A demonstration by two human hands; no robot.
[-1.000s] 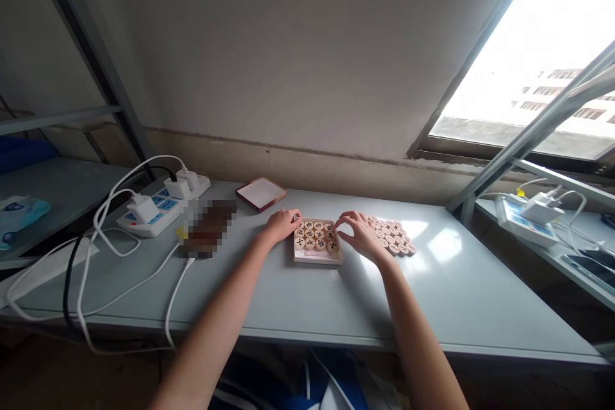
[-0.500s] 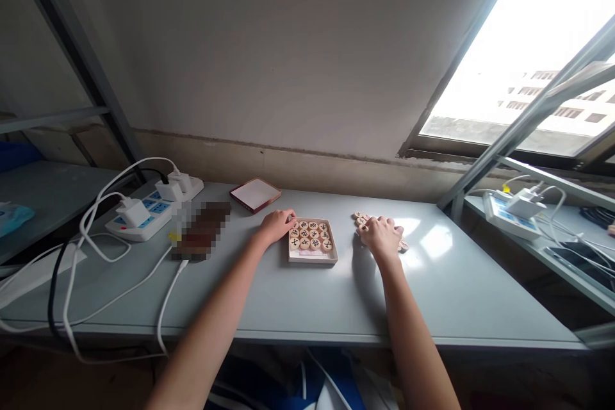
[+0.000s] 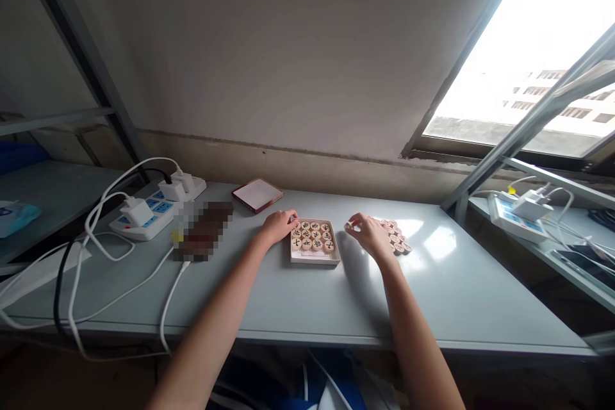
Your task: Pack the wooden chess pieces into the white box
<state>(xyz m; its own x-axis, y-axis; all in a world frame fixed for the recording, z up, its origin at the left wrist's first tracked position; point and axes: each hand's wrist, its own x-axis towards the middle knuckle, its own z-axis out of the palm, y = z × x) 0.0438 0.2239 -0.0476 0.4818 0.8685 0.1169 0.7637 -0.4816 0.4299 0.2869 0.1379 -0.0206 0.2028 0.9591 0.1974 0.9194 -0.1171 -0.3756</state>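
Observation:
Round wooden pieces with dark characters (image 3: pixel 306 234) lie in rows inside a shallow white box (image 3: pixel 314 259). My left hand (image 3: pixel 280 226) rests at the box's upper left corner, its fingers closed on the rim. Between the box and a cluster of more wooden pieces (image 3: pixel 398 240), my right hand (image 3: pixel 366 230) pinches one wooden piece (image 3: pixel 353 227) at its fingertips. Part of the cluster is hidden behind my right hand.
A box lid (image 3: pixel 258 195) lies behind my left hand. At the left are a power strip (image 3: pixel 151 221) with plugs, white and black cables, and a blurred brown object (image 3: pixel 204 230). The desk (image 3: pixel 307 307) ends at its front edge.
My right hand has moved left from over the cluster towards the box, with a piece now in its fingers. More of the cluster shows. My left hand stays at the box.

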